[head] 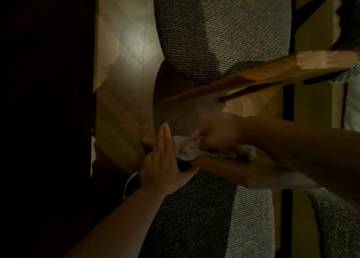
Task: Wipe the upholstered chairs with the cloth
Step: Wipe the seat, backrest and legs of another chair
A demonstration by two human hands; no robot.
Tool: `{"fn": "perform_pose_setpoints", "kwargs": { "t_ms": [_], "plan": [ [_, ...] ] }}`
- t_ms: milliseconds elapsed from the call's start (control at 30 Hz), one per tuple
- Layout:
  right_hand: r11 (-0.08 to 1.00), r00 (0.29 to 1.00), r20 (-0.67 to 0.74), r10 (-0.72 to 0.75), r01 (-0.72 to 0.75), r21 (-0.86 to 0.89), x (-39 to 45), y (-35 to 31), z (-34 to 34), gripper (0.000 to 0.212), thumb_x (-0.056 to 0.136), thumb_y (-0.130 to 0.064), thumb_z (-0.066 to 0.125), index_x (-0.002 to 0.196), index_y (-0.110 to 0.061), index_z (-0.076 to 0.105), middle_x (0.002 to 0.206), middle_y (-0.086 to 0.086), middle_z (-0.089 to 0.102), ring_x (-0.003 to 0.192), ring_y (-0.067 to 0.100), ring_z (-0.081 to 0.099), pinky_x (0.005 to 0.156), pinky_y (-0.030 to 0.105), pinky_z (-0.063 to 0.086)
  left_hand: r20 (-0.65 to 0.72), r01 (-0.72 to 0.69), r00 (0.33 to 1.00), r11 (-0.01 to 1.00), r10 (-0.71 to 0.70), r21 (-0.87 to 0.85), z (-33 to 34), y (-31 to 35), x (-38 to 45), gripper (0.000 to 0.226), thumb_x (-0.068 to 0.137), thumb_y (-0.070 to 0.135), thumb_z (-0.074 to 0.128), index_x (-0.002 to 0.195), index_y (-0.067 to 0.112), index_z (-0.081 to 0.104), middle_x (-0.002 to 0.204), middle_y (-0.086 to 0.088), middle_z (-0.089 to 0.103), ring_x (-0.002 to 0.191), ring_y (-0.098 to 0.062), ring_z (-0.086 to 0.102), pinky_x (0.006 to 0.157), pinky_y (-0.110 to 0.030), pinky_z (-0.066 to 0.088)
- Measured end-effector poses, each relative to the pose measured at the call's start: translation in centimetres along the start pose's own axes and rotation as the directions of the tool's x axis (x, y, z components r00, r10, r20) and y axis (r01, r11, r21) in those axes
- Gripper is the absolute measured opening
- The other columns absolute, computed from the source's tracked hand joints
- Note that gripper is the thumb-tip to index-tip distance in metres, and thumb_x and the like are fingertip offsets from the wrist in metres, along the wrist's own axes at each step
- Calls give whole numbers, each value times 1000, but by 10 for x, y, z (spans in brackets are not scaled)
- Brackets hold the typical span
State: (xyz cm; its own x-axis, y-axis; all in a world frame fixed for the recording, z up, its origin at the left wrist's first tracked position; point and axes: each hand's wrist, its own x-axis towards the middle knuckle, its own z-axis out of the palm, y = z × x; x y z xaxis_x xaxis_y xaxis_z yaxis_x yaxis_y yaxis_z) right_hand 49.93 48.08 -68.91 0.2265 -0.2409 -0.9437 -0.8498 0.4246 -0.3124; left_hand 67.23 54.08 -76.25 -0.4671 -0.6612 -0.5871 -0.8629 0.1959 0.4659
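Dim overhead view of a chair seen from above. The chair's back (214, 215) fills the lower centre, a rounded pad covered in coarse grey woven fabric with a diagonal weave; the seat (224, 33), in the same fabric and likewise rounded at its edge, fills the upper centre. Between them two tapered wooden armrests run in from the right: the upper armrest (253, 76) is a smooth, light-toned bar narrowing to a point at its left end, and the lower armrest (243, 170) lies along the top edge of the back.

The cloth (196, 150) is white, soft and bunched, and lies on the lower armrest at its left end, just above the back's top edge. The right hand (218, 133) enters from the right with the forearm extended; its fingers are curled down over the cloth, gripping it against the wood. The left hand (161, 160) comes up from the lower left, forearm angled toward the chair. Its fingers are straight and held together, pointing away from the person, with the palm side set against the left end of the back and the cloth's left edge; it grips nothing.

The floor (126, 43) beyond the seat's left edge is pale wood laid in an angled pattern, with one bright patch of reflected light. The left third of the view is too dark to read.
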Motion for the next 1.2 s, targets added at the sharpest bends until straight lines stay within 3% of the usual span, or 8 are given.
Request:
{"fn": "perform_pose_setpoints", "kwargs": {
  "t_ms": [200,333,500,700,800,1000,1100,1200],
  "plan": [
    [973,992,-117,-56,80,218,-111,47,-5,34,72,-32,49,89,-55,69,62,0,68,53,6,57,55,27,48,62,43,997,997,-47,71,-9,8,0,132,65,90,42,147,14,-29,160,-1,-17,136,-21,38,88,-31,44],
    [925,983,-179,31,39,378,-126,88,-1,25,72,-38,55,86,-45,74,95,-8,74,91,7,67,89,35,52,106,-39,994,992,26,121,-1,2,5,113,70,88,35,153,25,-8,161,6,-9,141,-16,28,95,-33,43],
    [981,983,-113,148,-130,146,-68,99,-1,26,95,-11,49,108,-26,66,109,-11,62,85,-1,58,74,1,39,134,-61,990,990,43,129,3,0,6,92,76,84,35,151,33,21,159,13,14,139,-13,34,101,-34,38],
    [959,964,-21,267,-268,-95,-16,131,7,44,95,-13,43,137,-23,47,141,7,46,124,22,46,102,28,35,-4,-80,997,993,81,83,15,-8,6,89,72,86,33,134,26,54,132,8,59,112,-15,62,78,-34,53],
    [977,974,-72,213,-214,-8,-38,122,4,32,95,-12,49,121,-27,60,130,2,56,116,17,53,98,20,41,-51,-107,993,992,110,66,21,-12,7,85,71,85,35,122,23,64,116,7,68,97,-15,68,66,-32,55],
    [964,954,-291,-75,144,223,-118,41,4,50,88,1,52,80,-44,73,76,-7,73,67,6,67,58,22,53,-27,-116,993,991,118,72,10,-6,1,92,71,84,23,141,29,43,141,12,49,125,-10,51,91,-29,46],
    [923,923,-306,-232,308,230,-127,10,12,51,85,-5,50,87,-51,71,96,-2,73,88,25,69,76,41,58,26,-81,996,996,80,24,4,-3,-1,83,73,81,32,135,28,47,135,9,52,120,-13,52,89,-30,47],
    [957,893,-377,-245,285,54,-121,13,37,52,77,-21,54,96,-70,57,101,-39,61,93,-2,63,88,34,54,107,-25,994,997,34,-78,2,-3,-2,68,81,69,49,131,23,48,128,4,53,115,-17,53,89,-35,48]
  ]
}}
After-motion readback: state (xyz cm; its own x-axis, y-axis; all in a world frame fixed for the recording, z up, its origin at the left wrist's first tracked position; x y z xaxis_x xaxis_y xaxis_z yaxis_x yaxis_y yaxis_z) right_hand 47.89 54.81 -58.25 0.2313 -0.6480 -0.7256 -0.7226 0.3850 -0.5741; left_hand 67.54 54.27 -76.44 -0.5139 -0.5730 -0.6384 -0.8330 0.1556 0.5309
